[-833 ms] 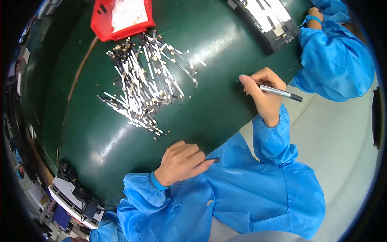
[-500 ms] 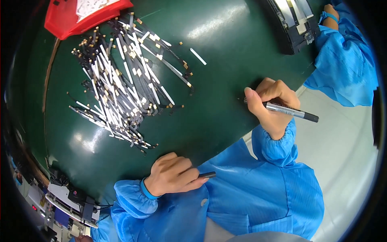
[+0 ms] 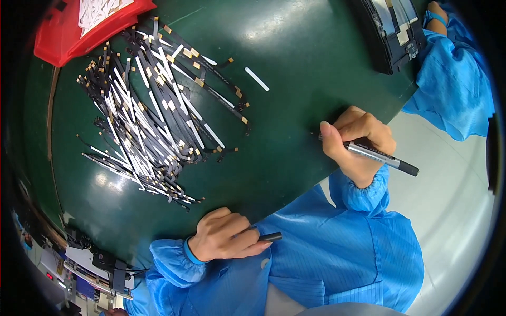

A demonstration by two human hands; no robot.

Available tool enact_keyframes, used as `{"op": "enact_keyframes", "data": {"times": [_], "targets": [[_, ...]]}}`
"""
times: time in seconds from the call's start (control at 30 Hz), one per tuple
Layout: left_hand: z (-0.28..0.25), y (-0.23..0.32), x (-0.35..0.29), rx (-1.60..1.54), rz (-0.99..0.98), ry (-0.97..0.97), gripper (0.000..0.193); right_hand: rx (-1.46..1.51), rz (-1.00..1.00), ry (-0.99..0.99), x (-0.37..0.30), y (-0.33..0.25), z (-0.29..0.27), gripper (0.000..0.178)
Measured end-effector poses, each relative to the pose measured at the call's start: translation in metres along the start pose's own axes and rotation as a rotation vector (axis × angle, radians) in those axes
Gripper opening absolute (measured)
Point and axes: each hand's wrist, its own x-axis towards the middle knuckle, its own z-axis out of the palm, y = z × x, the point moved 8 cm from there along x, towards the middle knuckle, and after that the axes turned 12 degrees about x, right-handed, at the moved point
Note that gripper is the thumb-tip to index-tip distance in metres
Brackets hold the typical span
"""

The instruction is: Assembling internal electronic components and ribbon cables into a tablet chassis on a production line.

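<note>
My right hand (image 3: 360, 141) grips a silver marker pen (image 3: 380, 156) with a black end, its tip low over the right side of the green table (image 3: 279, 174). I cannot tell whether the tip touches the surface. At the near edge of the table, my left hand (image 3: 225, 235) is closed around a black pen cap (image 3: 271, 237), which pokes out between thumb and fingers. Beyond the left hand lies a big loose pile of black flex cables (image 3: 158, 113) with white strips and gold-coloured ends. One white strip (image 3: 256, 79) lies apart, right of the pile.
A red bin (image 3: 68, 39) holding white pieces stands at the far left. At the far right is a black device or fixture (image 3: 389, 34), beside another person's blue sleeve (image 3: 448, 79). Equipment with cables (image 3: 100, 260) sits at the lower left.
The view has shifted slightly, so the pile and the bin sit a little further left. Both hands keep their grips on the pen and cap, with hardly any movement.
</note>
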Motion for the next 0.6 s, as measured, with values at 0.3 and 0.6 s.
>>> {"op": "enact_keyframes", "data": {"times": [0.3, 0.6], "targets": [[0.0008, 0.0004, -0.0011, 0.027, 0.001, -0.001, 0.029, 0.005, -0.012, -0.031, 0.0008, -0.0018, 0.0025, 0.024], [-0.0009, 0.0016, -0.0006, 0.046, -0.008, 0.025, 0.03, 0.028, -0.018, 0.02, -0.0011, -0.0002, 0.0003, 0.023]]}}
